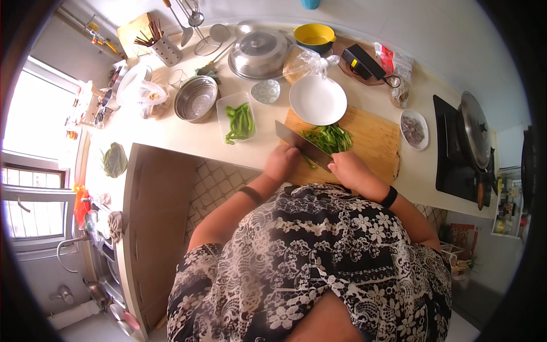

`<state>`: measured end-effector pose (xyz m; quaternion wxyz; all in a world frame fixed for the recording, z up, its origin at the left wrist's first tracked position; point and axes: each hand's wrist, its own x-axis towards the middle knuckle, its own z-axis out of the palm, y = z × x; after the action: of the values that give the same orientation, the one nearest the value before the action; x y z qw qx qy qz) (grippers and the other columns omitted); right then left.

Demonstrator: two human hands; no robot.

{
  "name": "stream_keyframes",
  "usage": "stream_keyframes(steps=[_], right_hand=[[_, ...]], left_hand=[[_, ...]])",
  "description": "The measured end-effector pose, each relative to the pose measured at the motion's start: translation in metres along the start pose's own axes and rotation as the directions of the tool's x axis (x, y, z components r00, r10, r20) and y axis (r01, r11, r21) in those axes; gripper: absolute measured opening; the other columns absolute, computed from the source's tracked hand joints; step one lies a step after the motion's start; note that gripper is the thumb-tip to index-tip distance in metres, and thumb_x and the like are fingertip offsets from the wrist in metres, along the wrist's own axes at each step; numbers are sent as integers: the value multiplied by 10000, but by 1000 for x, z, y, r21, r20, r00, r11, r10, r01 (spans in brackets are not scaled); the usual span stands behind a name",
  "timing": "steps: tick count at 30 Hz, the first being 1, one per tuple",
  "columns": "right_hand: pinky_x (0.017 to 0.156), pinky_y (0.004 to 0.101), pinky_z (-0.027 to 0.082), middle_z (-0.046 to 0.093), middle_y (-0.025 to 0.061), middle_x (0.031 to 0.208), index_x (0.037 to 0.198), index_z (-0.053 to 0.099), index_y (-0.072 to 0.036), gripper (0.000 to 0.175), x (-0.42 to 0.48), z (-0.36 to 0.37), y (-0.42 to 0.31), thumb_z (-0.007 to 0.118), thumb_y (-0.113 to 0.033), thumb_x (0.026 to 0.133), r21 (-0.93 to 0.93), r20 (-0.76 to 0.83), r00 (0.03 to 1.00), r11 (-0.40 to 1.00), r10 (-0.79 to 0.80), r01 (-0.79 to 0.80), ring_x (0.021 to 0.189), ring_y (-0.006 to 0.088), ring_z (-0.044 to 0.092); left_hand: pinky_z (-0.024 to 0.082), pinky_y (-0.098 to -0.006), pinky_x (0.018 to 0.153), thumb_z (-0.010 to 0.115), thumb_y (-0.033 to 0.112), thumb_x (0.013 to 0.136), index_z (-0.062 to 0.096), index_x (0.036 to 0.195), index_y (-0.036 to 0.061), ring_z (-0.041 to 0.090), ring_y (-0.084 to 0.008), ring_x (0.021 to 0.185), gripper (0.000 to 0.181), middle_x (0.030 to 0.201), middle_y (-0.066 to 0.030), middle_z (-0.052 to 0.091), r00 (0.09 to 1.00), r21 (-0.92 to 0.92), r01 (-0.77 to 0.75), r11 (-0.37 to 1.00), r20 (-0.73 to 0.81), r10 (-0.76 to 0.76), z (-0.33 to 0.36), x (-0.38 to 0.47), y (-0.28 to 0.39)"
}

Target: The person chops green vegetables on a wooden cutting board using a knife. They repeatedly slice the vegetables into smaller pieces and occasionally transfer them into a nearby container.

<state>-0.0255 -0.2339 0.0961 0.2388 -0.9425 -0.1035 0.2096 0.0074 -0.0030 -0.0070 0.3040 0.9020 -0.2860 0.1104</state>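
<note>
My right hand is closed on the handle of a cleaver, whose broad blade slants to the upper left over a wooden cutting board. Against the blade's near side, at the board's left edge, is my left hand; its fingertips are partly hidden, and I cannot tell if it holds a piece. Beyond the blade lies a pile of sliced green peppers. A white plate overlaps the board's far edge. Left of the board, a clear plastic container holds larger green pepper pieces.
A steel colander, a small patterned bowl and a domed steel lid stand behind at left. At right are an oval dish of sliced food and a lidded pan on a black cooktop.
</note>
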Motion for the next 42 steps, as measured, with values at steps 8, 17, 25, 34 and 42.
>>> stream_keyframes(steps=[8, 17, 25, 34, 42], right_hand=[[674, 482, 468, 622, 233, 792, 837, 608, 21, 242, 19, 17, 0, 569, -214, 877, 163, -101, 995, 986, -3, 20, 752, 416, 602], [694, 471, 491, 641, 234, 841, 872, 633, 16, 243, -2, -2, 1, 540, -209, 866, 90, -13, 1000, 996, 8, -7, 795, 396, 627], [690, 467, 493, 643, 237, 818, 854, 642, 28, 252, 5, 6, 0, 555, -208, 864, 211, 128, 986, 969, 104, -129, 772, 405, 628], [465, 375, 447, 581, 135, 608, 823, 583, 21, 233, 35, 35, 24, 584, -203, 886, 295, -213, 976, 950, -43, 106, 496, 204, 584], [635, 441, 471, 613, 234, 746, 840, 622, 22, 239, -1, -11, 31, 637, -216, 817, 277, -46, 998, 960, -34, 46, 716, 399, 613]], left_hand=[[515, -398, 719, 616, 95, 744, 605, 806, 97, 617, -298, 798, 64, 838, -84, 631, 997, 6, -3, 1000, 71, 2, -5, 3, 2], [513, -404, 684, 618, 79, 747, 620, 776, 86, 606, -315, 737, 31, 777, -101, 615, 997, -51, 81, 995, -6, -81, -13, 5, 14], [504, -418, 651, 617, 78, 738, 602, 752, 83, 596, -324, 708, 22, 733, -104, 592, 998, -48, 67, 997, 2, -67, -6, 3, 14], [497, -410, 637, 627, 119, 739, 583, 749, 104, 595, -321, 710, 48, 742, -99, 586, 997, -46, 57, 997, 59, -54, -5, 0, 11], [516, -376, 688, 616, 75, 816, 658, 936, 89, 635, -298, 790, 127, 877, -125, 662, 871, -149, 391, 908, -261, -417, -83, 13, -20]])
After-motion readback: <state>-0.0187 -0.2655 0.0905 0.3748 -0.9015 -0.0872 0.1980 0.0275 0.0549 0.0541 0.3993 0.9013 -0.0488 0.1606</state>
